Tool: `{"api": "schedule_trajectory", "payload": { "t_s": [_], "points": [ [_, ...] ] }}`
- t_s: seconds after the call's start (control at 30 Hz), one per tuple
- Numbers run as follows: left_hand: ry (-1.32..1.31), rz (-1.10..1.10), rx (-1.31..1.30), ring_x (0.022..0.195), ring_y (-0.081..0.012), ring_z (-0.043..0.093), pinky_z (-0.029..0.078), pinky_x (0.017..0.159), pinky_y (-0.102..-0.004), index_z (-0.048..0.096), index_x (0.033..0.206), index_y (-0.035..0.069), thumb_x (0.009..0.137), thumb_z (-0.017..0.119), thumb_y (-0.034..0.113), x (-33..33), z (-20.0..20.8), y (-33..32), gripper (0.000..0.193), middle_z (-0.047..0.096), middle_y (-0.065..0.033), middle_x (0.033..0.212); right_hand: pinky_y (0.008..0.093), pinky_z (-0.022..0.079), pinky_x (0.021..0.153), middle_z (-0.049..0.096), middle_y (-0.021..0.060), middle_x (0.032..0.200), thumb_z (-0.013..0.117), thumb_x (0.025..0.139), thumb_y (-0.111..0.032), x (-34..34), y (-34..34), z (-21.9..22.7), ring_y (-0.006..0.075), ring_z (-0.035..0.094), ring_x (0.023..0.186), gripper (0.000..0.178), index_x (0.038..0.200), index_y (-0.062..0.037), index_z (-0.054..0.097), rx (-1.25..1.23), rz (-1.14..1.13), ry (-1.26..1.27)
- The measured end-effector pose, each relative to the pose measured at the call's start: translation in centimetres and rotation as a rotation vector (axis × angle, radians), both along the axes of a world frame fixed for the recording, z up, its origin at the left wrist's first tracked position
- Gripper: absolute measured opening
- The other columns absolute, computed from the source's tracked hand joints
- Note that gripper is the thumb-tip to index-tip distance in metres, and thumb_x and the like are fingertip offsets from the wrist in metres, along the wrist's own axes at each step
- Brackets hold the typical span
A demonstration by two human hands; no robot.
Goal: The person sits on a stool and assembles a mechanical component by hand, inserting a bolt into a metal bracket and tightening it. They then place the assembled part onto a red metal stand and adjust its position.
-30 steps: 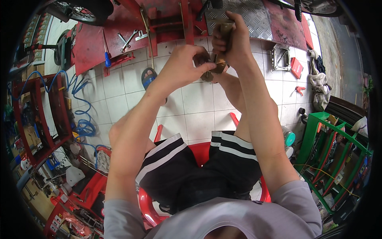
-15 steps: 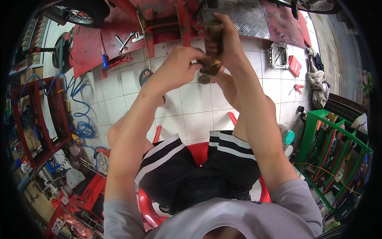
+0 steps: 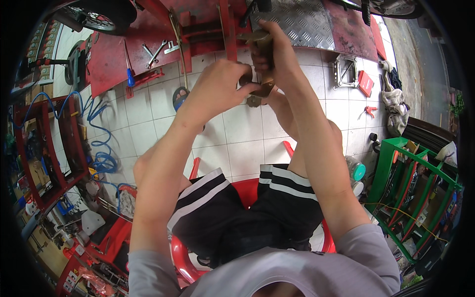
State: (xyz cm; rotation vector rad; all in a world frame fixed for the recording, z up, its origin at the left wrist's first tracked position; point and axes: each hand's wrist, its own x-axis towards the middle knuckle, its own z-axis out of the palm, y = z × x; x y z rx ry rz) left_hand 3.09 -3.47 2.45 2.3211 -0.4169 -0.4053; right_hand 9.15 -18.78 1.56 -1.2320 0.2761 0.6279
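A brown, dull-metal part (image 3: 265,45), long with a flared lower end, is held up over the tiled floor in front of my knees. My right hand (image 3: 278,54) is wrapped round its upper body, with the thumb along the top and the fingers curled over the near-left side. At its lower end, my left hand (image 3: 220,89) is closed, thumb and bent fingers pinching the flared edge. The fingers hide much of the part, so its exact kind cannot be made out. Both forearms reach forward above my lap.
Ahead is a red work platform (image 3: 106,59) with a blue-handled screwdriver (image 3: 130,76), wrenches (image 3: 157,53) and a checkered metal plate (image 3: 302,24). A metal frame piece (image 3: 345,71) and red box (image 3: 366,83) lie right on the floor. A blue coiled hose (image 3: 105,161) hangs left; a green rack (image 3: 396,183) stands right.
The metal part has tilted and turned slightly in my right hand. My left hand has shifted a little and its fingers have curled differently about the lower end.
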Motion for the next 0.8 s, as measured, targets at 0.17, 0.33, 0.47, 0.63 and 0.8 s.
{"api": "schedule_trajectory", "payload": {
  "t_s": [0.17,0.33,0.47,0.63,0.8],
  "points": [
    [-0.194,-0.056,-0.057,0.076,-0.0334,0.062,0.048,0.070,-0.0413,0.068,0.093,0.003,0.079,0.067,0.013,-0.2,-1.0,-0.1,0.017,0.066,-0.0167,0.083,0.0266,0.026,0.048,0.038,-0.0024,0.052,0.049,0.088,-0.045,-0.5,0.9,0.5,0.0090,0.031,0.048,0.046,0.063,-0.0068,0.055,-0.091,-0.053,-0.056],
    [-0.107,0.013,0.003,0.074,-0.0366,0.062,0.048,0.067,-0.0442,0.068,0.090,0.002,0.076,0.064,0.007,-0.3,-0.4,-0.4,0.015,0.064,-0.0180,0.079,0.0258,0.026,0.048,0.039,-0.0027,0.052,0.048,0.088,-0.043,-0.4,0.7,0.4,0.0083,0.033,0.050,0.046,0.062,-0.0061,0.055,-0.086,-0.034,-0.028],
    [-0.122,-0.010,-0.191,0.074,-0.0367,0.062,0.049,0.067,-0.0438,0.067,0.090,0.000,0.077,0.065,0.007,-0.2,-1.3,-0.2,0.015,0.064,-0.0184,0.078,0.0236,0.030,0.045,0.047,-0.0007,0.058,0.057,0.084,-0.045,-0.6,0.6,0.1,0.0077,0.039,0.049,0.037,0.075,-0.0092,0.055,-0.056,0.017,-0.026],
    [-0.073,0.015,-0.137,0.075,-0.0378,0.062,0.049,0.068,-0.0437,0.066,0.090,-0.002,0.078,0.062,0.005,-0.1,-0.7,-0.5,0.014,0.064,-0.0194,0.077,0.0240,0.029,0.042,0.048,-0.0003,0.061,0.057,0.084,-0.046,-0.4,0.4,0.0,0.0080,0.038,0.048,0.038,0.075,-0.0088,0.054,-0.047,-0.064,-0.060],
    [-0.100,0.038,-0.114,0.075,-0.0376,0.062,0.049,0.068,-0.0421,0.066,0.088,-0.002,0.077,0.063,0.005,-0.2,-2.0,-0.2,0.013,0.065,-0.0201,0.079,0.0235,0.028,0.042,0.048,-0.0001,0.061,0.056,0.086,-0.045,-0.3,0.8,-0.3,0.0082,0.037,0.046,0.038,0.075,-0.0087,0.054,-0.034,-0.052,-0.044]
  ]
}}
